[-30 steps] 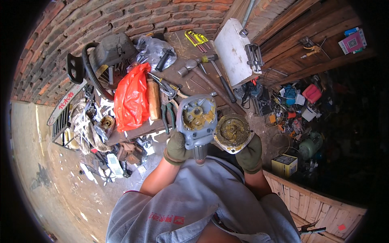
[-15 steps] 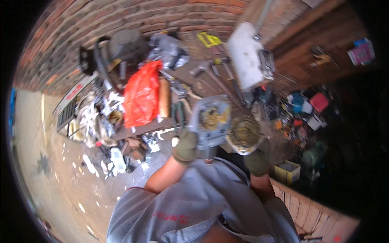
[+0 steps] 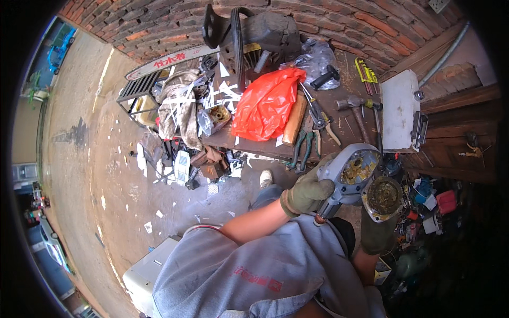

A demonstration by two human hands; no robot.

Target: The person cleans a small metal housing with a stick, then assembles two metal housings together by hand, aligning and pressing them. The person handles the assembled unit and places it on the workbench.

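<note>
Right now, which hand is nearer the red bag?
Left. The left hand, holding the grey housing, is below and right of the bag in view; the right hand, holding the round cover, is farther down and right.

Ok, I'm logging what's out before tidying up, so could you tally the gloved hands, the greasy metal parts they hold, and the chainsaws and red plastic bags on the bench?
Gloved hands: 2
Greasy metal parts held: 2
Chainsaw: 1
Red plastic bag: 1
Total: 6

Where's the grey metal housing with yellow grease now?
The housing is right of centre in the head view, held in the olive-gloved left hand, beside the round greasy part in the right hand.
</note>
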